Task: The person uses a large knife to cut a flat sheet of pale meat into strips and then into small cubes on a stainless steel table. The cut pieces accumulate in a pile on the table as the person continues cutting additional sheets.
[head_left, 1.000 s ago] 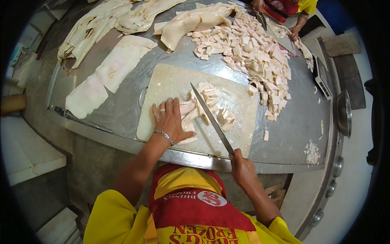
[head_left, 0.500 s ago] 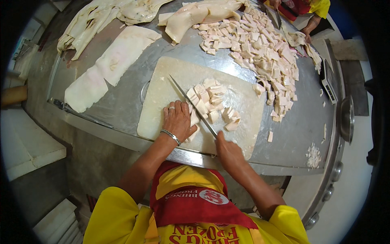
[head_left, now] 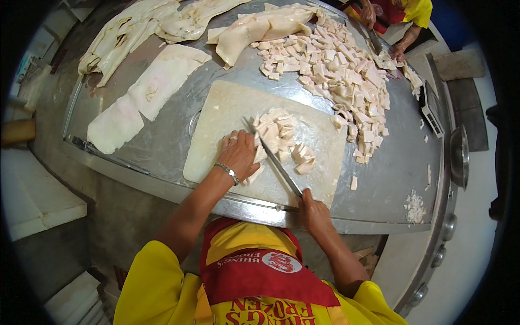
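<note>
A pale, worn cutting board (head_left: pixel 219 103) lies at the table's near edge. My right hand (head_left: pixel 315 213) is closed round the handle of a long knife (head_left: pixel 280 167), its blade slanting up and left across the board. My left hand (head_left: pixel 239 154), with a ring and a bracelet, bears down on a pale strip of animal skin (head_left: pixel 254 173) just left of the blade; its fingers partly hide the strip. Right of the blade sits a heap of cut pale skin pieces (head_left: pixel 277 127), and a smaller clump (head_left: pixel 304 157) lies nearer me.
A big pile of cut pieces (head_left: pixel 346 70) spreads over the metal table (head_left: pixel 168 141) beyond the board. Flat pale sheets (head_left: pixel 146 92) lie left, a thick folded slab (head_left: pixel 260 32) behind. A digital scale (head_left: pixel 431 111) stands right. At the far right a co-worker's hands (head_left: pixel 398 52) handle a knife and skin.
My right hand has drawn the knife back toward me and slightly right, so its tip sits lower on the board. My left hand has shifted slightly right. The view has tilted a little.
</note>
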`<state>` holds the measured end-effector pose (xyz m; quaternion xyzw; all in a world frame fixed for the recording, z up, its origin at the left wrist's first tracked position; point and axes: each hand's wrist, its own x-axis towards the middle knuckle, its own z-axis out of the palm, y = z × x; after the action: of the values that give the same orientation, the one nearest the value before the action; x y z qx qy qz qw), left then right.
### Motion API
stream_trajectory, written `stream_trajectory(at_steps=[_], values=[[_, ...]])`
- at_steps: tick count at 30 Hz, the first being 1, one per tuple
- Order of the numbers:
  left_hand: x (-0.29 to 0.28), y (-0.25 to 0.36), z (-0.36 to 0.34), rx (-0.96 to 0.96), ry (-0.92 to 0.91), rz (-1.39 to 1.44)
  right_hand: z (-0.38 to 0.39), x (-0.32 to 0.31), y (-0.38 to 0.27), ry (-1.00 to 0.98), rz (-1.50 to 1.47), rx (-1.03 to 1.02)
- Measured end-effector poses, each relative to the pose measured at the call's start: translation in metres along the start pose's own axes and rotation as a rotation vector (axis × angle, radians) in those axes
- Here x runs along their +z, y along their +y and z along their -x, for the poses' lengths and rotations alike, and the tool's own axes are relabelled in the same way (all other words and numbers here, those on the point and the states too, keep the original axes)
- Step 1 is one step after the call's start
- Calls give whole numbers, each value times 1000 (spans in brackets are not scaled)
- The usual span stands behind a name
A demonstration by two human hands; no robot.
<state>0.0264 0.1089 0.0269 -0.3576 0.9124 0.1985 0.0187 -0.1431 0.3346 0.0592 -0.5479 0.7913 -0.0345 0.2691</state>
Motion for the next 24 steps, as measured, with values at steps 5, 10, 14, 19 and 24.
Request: stream_trajectory(at_steps=[5, 10, 14, 19, 24], values=[[-10, 4, 3, 21, 8, -16, 20, -18, -12, 94, -113, -30], [14, -11, 42, -104, 170, 257, 12, -3, -36, 329, -291, -209], [42, -16, 49, -92, 363, 318, -8, -14, -62, 465, -379, -343], [42, -15, 43, -69, 428, 348, -50, 17, -53, 148, -133, -186], [39, -13, 34, -83, 390, 238, -61, 17, -58, -26, -18, -88]])
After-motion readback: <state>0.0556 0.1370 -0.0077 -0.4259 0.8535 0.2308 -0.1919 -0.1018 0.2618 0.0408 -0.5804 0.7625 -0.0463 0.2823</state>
